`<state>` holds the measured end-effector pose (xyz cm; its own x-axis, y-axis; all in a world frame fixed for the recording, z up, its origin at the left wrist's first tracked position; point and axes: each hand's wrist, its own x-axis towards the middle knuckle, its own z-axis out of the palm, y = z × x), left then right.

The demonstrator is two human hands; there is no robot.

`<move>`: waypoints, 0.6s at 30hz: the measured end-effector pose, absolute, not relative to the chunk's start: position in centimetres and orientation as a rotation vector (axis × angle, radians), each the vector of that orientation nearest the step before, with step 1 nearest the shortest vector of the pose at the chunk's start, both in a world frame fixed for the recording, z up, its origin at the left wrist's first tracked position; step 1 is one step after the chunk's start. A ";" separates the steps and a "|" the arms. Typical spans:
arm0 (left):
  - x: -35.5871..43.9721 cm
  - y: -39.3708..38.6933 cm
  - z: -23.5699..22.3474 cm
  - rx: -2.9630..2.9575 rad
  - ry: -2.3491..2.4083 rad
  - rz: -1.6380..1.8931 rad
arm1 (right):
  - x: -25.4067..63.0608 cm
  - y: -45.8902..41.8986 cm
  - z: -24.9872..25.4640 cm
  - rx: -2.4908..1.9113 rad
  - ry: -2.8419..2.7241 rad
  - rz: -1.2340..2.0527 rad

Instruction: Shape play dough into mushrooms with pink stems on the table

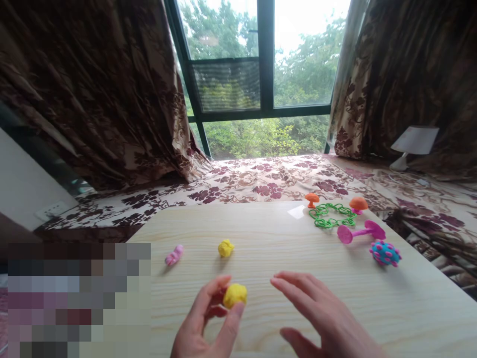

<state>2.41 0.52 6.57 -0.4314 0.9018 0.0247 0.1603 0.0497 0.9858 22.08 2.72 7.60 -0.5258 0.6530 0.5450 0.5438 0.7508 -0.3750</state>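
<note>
My left hand (208, 318) pinches a yellow lump of modelling clay (235, 296) between thumb and fingers, above the near part of the table. To its right my right hand (316, 313) is open, fingers stretched forward and thumb apart, holding nothing. A second, smaller yellow clay lump (225, 248) lies on the table just beyond my left hand. Left of that lies a pink clay piece (174, 255), lumpy and elongated.
On the table's (268, 233) right side lie a blue clay ball with pink dots (386, 253), a magenta dumbbell shape (360, 232), a green ring of twisted strands (316, 217) and two orange mushroom shapes (312, 199). A white lamp (415, 140) stands beyond, near the window. The lower left is pixelated.
</note>
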 end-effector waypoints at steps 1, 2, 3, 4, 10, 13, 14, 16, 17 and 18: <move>1.1 1.1 6.5 1.200 1.803 1.472 | 22.0 3.3 8.4 -0.920 -2.279 0.227; -0.3 1.7 6.4 1.337 1.909 1.468 | 21.6 4.1 9.1 -0.949 -2.292 0.266; -1.6 2.3 6.2 1.469 1.994 1.420 | 20.9 5.1 9.6 -0.976 -2.304 0.308; -2.9 2.8 6.0 1.575 2.085 1.344 | 19.9 6.1 10.0 -0.990 -2.323 0.337; -6.0 3.6 5.5 1.952 2.110 0.916 | 11.8 11.4 8.8 -1.074 -2.465 0.249; -6.3 3.3 5.2 1.932 2.131 0.928 | 9.5 12.6 7.7 -1.105 -2.480 0.220; -6.5 3.2 5.0 1.934 2.133 0.939 | 9.2 12.9 7.3 -1.123 -2.480 0.214; -7.0 3.3 4.3 1.956 2.125 0.955 | 9.0 13.6 6.7 -1.157 -2.475 0.211; -7.2 3.3 4.0 1.970 2.119 0.958 | 9.1 13.9 6.5 -1.169 -2.471 0.217; -7.4 3.3 3.6 1.980 2.118 0.962 | 9.2 14.1 6.3 -1.175 -2.466 0.227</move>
